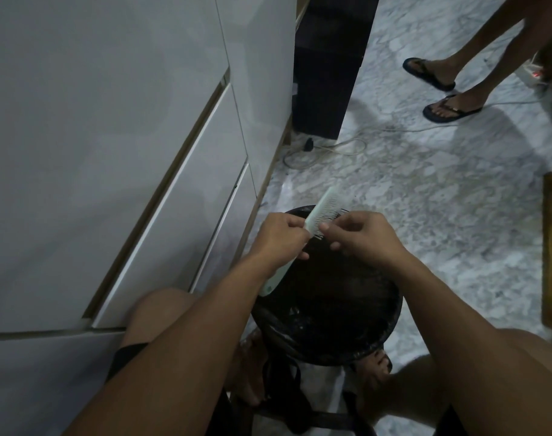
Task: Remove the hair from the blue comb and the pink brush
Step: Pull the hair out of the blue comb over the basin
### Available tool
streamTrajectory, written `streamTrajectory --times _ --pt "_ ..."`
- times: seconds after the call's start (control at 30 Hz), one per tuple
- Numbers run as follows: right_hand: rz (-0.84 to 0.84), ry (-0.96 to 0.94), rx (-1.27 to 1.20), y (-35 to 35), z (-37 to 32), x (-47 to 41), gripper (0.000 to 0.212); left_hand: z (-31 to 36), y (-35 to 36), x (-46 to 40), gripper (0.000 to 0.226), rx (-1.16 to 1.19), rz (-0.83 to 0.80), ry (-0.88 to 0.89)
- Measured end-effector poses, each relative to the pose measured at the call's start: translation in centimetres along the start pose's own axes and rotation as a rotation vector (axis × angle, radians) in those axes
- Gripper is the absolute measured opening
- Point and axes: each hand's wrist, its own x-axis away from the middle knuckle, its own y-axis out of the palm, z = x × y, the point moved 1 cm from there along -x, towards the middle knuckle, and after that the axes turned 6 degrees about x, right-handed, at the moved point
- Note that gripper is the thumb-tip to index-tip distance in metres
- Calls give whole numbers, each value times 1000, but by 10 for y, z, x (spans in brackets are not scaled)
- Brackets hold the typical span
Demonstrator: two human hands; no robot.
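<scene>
Head view, near to far. Left hand (pixel 279 236): wrapped round the handle of the pale blue comb (pixel 323 212), teeth end tilted up and away. Right hand (pixel 361 234): fingertips pinched at the comb's teeth. Both held above a black bin (pixel 391 313) on the marble floor (pixel 441 190). White cabinet (pixel 111 136) at left. Farther off: pale cord (pixel 340 147) on the floor, another person's feet in dark sandals (pixel 450 110).
</scene>
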Motion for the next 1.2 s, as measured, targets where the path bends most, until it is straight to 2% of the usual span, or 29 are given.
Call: streamTrajectory --times 0.07,0.13,0.2,0.33,0.4,0.47,0.6,0.67,0.83,0.9,0.93,1.03,1.2 --pt "1 8 126 2 3 -1 33 -1 2 1 29 -58 -59 -2" --pt "28 -2 185 3 5 -2 24 -1 5 1 31 -79 -105 12" --pt "69 -20 96 4 4 -3 18 -1 6 2 31 -88 -114 30" --pt "299 36 -83 -6 8 -10 16 -3 8 1 34 -112 -107 51" --pt "325 72 -128 -9 9 -12 17 -4 8 1 35 -159 -93 68" --pt "291 33 -128 -7 6 -9 17 -6 8 -1 30 -210 -85 103" --pt "250 -92 55 -3 5 -4 17 -10 8 0 25 -257 -105 153" --pt "304 -74 27 -5 6 -8 9 -10 9 1 27 -269 -118 174" --pt "513 26 -48 -15 10 -12 15 -9 10 1 27 -278 -107 173" --pt "503 40 -100 -18 13 -13 12 -7 9 3 23 -244 -101 164" --pt "456 44 -150 -18 13 -12 8 -6 8 4 22 -221 -104 159" --pt "320 47 -221 -14 13 -12 15 -3 6 7 19 -182 -152 137" --pt "407 103 -235 -17 15 -18 13 0 6 11 19 -125 -231 89"
